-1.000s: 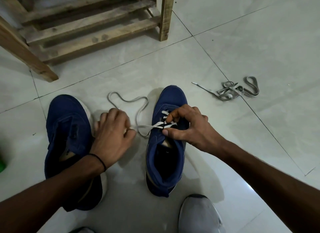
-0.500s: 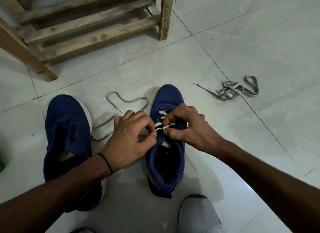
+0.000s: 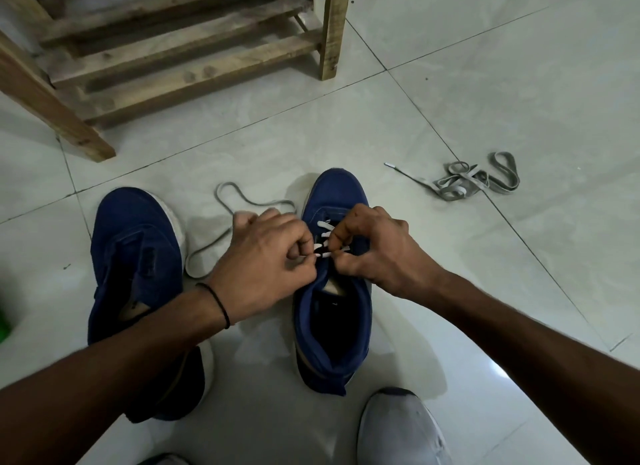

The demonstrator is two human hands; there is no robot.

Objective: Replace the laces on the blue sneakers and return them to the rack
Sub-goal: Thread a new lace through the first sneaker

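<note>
Two blue sneakers stand on the tiled floor. The right sneaker (image 3: 334, 312) has a white lace (image 3: 323, 236) threaded through its upper eyelets. My left hand (image 3: 266, 264) and my right hand (image 3: 374, 246) meet over those eyelets, and both pinch the lace with curled fingers. The lace's loose grey tail (image 3: 239, 201) loops on the floor between the shoes. The left sneaker (image 3: 135, 257) lies unlaced, partly under my left forearm.
A wooden shoe rack (image 3: 194, 59) stands at the back left. A bundled grey lace (image 3: 474, 182) lies on the floor at the right. A grey knee (image 3: 398, 430) shows at the bottom edge. A green thing (image 3: 2, 326) sits at the far left edge.
My left hand has moved right from beside the shoe to the eyelets, letting the pulled lace go slack. The right hand stayed on the eyelets.
</note>
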